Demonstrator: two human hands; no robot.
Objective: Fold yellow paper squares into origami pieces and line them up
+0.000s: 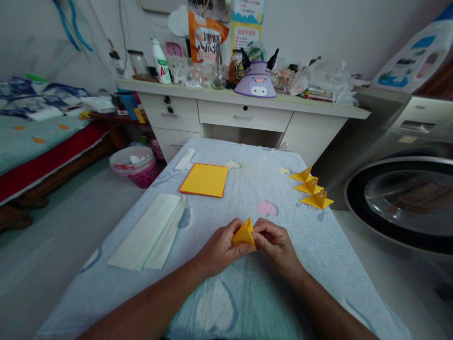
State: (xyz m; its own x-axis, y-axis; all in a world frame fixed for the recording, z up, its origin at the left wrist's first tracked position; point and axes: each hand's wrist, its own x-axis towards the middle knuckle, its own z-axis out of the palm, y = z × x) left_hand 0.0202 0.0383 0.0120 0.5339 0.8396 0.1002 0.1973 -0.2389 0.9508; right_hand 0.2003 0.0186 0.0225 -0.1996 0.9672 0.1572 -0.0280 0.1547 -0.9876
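Left grip point(223, 243) and right grip point(278, 243) pinch yellow folded paper point(243, 234), tip, long axis upward.

A lane runs ahead of the left hand point(221, 243) and right hand point(279, 245) to the bench's point(255, 170) far edge, between the paper stack point(205, 180) near the far left corner and three folded pieces point(307, 186) by the right edge; a white sheet point(150, 229) obstructs the left.

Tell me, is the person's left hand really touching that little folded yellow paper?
Touching. The head view shows the left hand holding the folded yellow paper, its thumb pressed along the lower edge with no gap.
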